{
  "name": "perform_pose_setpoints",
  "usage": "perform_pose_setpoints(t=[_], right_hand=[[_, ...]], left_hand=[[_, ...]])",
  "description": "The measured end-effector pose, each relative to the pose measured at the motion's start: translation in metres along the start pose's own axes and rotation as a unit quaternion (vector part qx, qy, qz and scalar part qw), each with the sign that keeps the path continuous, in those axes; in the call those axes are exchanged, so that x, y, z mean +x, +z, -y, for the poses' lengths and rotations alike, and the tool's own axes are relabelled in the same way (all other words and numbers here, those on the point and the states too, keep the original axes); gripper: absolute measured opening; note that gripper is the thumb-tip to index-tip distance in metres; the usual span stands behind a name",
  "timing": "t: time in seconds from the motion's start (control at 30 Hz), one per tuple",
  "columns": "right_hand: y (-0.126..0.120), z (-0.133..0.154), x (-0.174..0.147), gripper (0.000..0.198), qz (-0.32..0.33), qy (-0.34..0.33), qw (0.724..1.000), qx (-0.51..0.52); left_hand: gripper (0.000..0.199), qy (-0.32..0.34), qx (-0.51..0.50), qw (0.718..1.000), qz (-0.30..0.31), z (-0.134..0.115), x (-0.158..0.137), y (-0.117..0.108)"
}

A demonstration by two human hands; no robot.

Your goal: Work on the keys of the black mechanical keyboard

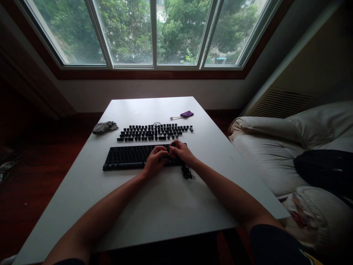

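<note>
A black keyboard (128, 156) lies on the white table in front of me, its key area dark. My left hand (156, 161) rests over the keyboard's right part with bent fingers. Beside it, my right hand (180, 151) has its thumb and fingers pinched together. The fingertips of both hands meet above the keys, and whatever they hold there is too small and dark to make out. Behind the keyboard, black keycaps (150, 132) stand in several rows. A black cable (186, 171) with a USB plug is bundled by the keyboard's right front edge.
On the white table (132, 213), a grey cloth (105, 127) lies at the left edge. A purple pouch (187, 114) with a thin light stick (176, 117) lies at the back right. A pale sofa (264, 151) stands to the right, below the window (154, 33).
</note>
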State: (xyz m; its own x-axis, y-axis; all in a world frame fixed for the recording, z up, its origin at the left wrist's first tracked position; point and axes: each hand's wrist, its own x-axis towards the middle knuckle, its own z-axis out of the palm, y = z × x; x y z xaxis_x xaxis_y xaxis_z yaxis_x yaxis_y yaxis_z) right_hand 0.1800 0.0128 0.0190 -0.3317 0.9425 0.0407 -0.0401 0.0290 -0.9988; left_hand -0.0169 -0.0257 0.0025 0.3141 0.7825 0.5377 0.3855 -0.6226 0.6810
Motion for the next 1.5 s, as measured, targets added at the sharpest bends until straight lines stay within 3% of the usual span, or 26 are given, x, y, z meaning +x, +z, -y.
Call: perform_pose_setpoints(t=[0.33,0.53,0.73,1.07,1.17,1.33,1.5], right_hand=[[-0.003,-0.002,0.003,0.028,-0.087,-0.025,0.996,0.012],[-0.005,0.004,0.000,0.031,-0.020,-0.037,0.995,-0.087],[-0.006,0.013,-0.003,0.027,0.045,-0.087,0.968,-0.231],[-0.005,0.016,-0.004,0.030,0.039,-0.089,0.964,-0.246],[-0.026,0.014,0.008,0.033,-0.002,-0.092,0.960,-0.263],[-0.090,-0.010,0.044,0.036,-0.130,-0.059,0.940,-0.311],[-0.133,-0.036,0.068,0.030,-0.136,-0.019,0.909,-0.394]], left_hand=[[0.019,-0.041,-0.027,0.998,-0.038,-0.006,0.002,-0.001],[0.027,-0.066,-0.007,0.997,-0.048,-0.007,0.000,0.000],[0.023,-0.073,0.063,0.994,-0.060,-0.007,-0.004,-0.001],[0.019,-0.022,0.108,0.992,-0.057,-0.009,-0.004,-0.002],[0.019,-0.011,0.130,0.990,-0.049,-0.010,-0.005,-0.001],[0.016,0.031,0.171,0.985,-0.003,-0.007,-0.005,-0.001],[0.019,0.051,0.182,0.982,0.025,-0.007,-0.005,-0.002]])
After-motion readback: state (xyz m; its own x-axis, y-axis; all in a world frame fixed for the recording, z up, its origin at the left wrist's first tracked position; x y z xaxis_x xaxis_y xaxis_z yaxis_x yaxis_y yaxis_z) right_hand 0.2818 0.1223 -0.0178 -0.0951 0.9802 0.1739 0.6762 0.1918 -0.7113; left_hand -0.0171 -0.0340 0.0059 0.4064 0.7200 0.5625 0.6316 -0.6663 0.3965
